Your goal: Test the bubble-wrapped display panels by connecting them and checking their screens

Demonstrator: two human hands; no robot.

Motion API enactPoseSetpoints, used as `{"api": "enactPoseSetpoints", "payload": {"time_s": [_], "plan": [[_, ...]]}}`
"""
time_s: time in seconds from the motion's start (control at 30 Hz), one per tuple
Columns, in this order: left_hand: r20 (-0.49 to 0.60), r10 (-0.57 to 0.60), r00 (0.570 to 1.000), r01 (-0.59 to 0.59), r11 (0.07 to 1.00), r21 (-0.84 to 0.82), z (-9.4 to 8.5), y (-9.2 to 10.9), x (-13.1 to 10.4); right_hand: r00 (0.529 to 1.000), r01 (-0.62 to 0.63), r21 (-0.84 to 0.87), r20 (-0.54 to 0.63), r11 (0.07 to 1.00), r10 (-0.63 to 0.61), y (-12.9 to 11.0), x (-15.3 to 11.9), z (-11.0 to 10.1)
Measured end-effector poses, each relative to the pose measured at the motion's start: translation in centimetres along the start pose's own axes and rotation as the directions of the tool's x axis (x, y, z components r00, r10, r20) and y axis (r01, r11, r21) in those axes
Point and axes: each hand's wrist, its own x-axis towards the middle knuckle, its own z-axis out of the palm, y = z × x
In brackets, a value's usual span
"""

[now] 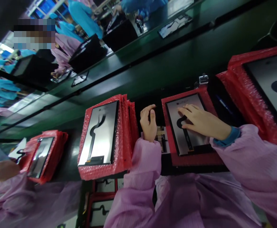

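Note:
A flat display panel (174, 123) with a grey metallic back lies on a red bubble-wrap sheet (168, 160) in front of me. My right hand (197, 122) rests on the panel, fingers spread, with its fingertips beside the black flex cable (186, 137). Part of that cable is hidden under the hand. To its left, my left hand (149, 123) is raised between the panel and a stack of red bubble-wrap sheets (126, 136). Its fingers are loosely bent, the thumb apart, and nothing shows in them. Another panel (105, 133) with a curved cable tops that stack.
On the right stands another red stack with a display panel (268, 85). A small metal counter (203, 79) and a blue pen (224, 104) lie behind. A co-worker's hand (4, 169) is at far left near a smaller stack (55, 155). Trays with panels (101, 210) sit below the table edge.

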Motion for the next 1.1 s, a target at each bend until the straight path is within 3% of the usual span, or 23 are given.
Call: {"api": "enactPoseSetpoints", "payload": {"time_s": [0.07, 0.13, 0.17, 0.23, 0.3, 0.33, 0.4, 0.47, 0.53, 0.63, 0.73, 0.8, 0.87, 1.0, 1.1], "plan": [[-0.026, -0.008, 1.0, 0.01, 0.998, 0.065, 0.3, -1.1, -0.1, 0.996, -0.069, -0.034, -0.056, 0.997, 0.067, 0.4, 0.0, -1.1], [-0.054, -0.026, 0.998, 0.031, 0.996, 0.089, 0.4, -2.0, -0.2, 0.949, -0.297, -0.136, -0.149, 0.945, 0.277, 1.0, -0.1, -2.6], [-0.064, -0.023, 0.998, 0.029, 0.995, 0.099, 0.5, -2.2, -0.2, 0.885, -0.454, -0.175, -0.2, 0.873, 0.42, 1.3, -0.3, -3.3], [-0.096, 0.029, 0.995, -0.016, 0.992, 0.128, 0.4, -2.0, -0.2, 0.7, -0.713, -0.187, -0.236, 0.676, 0.674, 2.2, -0.5, -4.4], [-0.103, 0.118, 0.988, -0.103, 0.984, 0.144, 0.3, -1.0, -0.4, 0.55, -0.832, -0.186, -0.147, 0.523, 0.822, 3.2, -0.8, -5.0], [-0.083, 0.168, 0.982, -0.157, 0.979, 0.128, 0.3, -0.3, -0.5, 0.508, -0.851, -0.199, -0.087, 0.485, 0.857, 3.7, -0.8, -5.0], [0.011, 0.263, 0.965, -0.264, 0.964, 0.034, 0.3, 1.3, -1.1, 0.487, -0.848, -0.235, 0.002, 0.474, 0.873, 4.4, -0.9, -5.1], [0.156, 0.335, 0.929, -0.322, 0.941, -0.103, 0.5, 2.7, -1.9, 0.531, -0.827, -0.218, -0.001, 0.518, 0.848, 4.7, -1.0, -5.5], [0.305, 0.36, 0.882, -0.308, 0.929, -0.206, 0.8, 3.8, -2.9, 0.611, -0.792, -0.081, -0.08, 0.606, 0.788, 4.4, -1.0, -6.1], [0.473, 0.29, 0.832, -0.155, 0.94, -0.304, 0.9, 4.8, -4.0, 0.705, -0.601, 0.375, -0.167, 0.706, 0.689, 2.8, -0.8, -6.6], [0.632, 0.137, 0.762, 0.136, 0.922, -0.364, 0.9, 5.3, -4.4, 0.805, -0.268, 0.761, -0.16, 0.591, 0.571, 0.6, -0.2, -5.7], [0.739, 0.033, 0.673, 0.33, 0.881, -0.34, 0.8, 5.5, -4.4, 0.839, -0.098, 0.842, -0.216, 0.53, 0.499, -0.7, 0.1, -4.5], [0.791, -0.028, 0.611, 0.448, 0.836, -0.316, 0.7, 5.5, -4.4, 0.847, -0.019, 0.862, -0.255, 0.506, 0.467, -1.6, 0.4, -3.3], [0.773, -0.057, 0.632, 0.486, 0.806, -0.338, 0.8, 5.1, -4.5, 0.949, -0.042, 0.835, -0.139, 0.549, 0.283, -3.1, 0.6, -1.6], [0.77, -0.058, 0.636, 0.519, 0.77, -0.37, 0.9, 4.8, -4.8, 0.958, -0.072, 0.81, -0.105, 0.582, 0.266, -3.8, 0.8, -0.7]]}}
